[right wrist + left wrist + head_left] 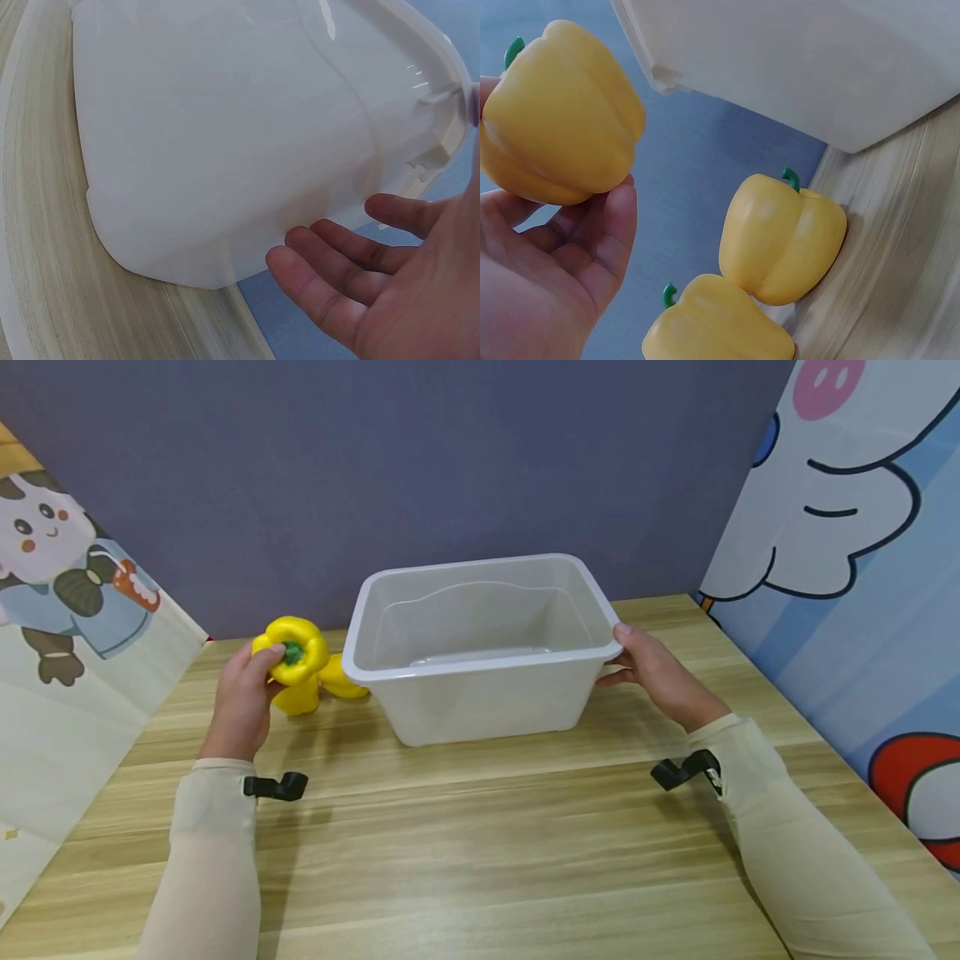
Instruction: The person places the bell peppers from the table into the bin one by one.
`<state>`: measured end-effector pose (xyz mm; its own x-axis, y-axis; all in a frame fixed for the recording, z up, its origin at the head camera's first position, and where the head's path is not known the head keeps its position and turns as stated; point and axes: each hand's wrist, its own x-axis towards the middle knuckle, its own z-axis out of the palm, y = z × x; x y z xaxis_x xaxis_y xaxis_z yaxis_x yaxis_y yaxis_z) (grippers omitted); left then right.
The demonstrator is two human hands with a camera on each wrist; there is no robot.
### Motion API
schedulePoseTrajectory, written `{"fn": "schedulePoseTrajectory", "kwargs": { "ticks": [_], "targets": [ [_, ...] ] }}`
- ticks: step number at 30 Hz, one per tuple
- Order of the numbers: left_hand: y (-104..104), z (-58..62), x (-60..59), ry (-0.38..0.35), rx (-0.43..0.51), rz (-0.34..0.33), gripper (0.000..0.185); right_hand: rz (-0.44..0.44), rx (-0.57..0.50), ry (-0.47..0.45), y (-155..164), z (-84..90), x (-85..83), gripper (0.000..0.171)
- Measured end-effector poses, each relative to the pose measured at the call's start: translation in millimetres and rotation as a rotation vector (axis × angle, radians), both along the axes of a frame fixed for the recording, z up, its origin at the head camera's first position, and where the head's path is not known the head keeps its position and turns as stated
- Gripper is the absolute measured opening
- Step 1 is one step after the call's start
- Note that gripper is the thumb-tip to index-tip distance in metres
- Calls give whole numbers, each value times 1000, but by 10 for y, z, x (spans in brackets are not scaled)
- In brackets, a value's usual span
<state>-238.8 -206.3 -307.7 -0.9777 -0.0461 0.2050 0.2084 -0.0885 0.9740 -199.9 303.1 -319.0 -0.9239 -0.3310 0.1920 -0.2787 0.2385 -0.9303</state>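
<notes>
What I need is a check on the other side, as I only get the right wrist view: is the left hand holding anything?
Observer: Yes. The left hand holds a yellow pepper, out to the left of the white bin.
Operator: Any other peppers about?
Observer: Two. A second pepper and a third pepper, both yellow with green stems, lie on the table beside the bin's left wall.
Operator: Is anything inside the bin?
Observer: No. The head view looks into it and shows only its bare floor.
</notes>
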Motion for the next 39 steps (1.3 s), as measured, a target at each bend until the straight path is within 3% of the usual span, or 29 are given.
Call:
{"fn": "schedulePoseTrajectory", "kwargs": {
  "ticks": [16,22,31,39],
  "targets": [
    [21,29,16,36,62,-61,16,-8,7,-5,-5,16,6,64],
    [40,47,22,22,38,-60,21,-26,0,-14,-16,9,7,65],
    [86,67,14,62,180,-127,21,-20,-17,0,8,-15,-4,65],
    [132,141,-20,72,149,-131,19,-12,-27,10,-10,-23,-13,64]
  ]
}}
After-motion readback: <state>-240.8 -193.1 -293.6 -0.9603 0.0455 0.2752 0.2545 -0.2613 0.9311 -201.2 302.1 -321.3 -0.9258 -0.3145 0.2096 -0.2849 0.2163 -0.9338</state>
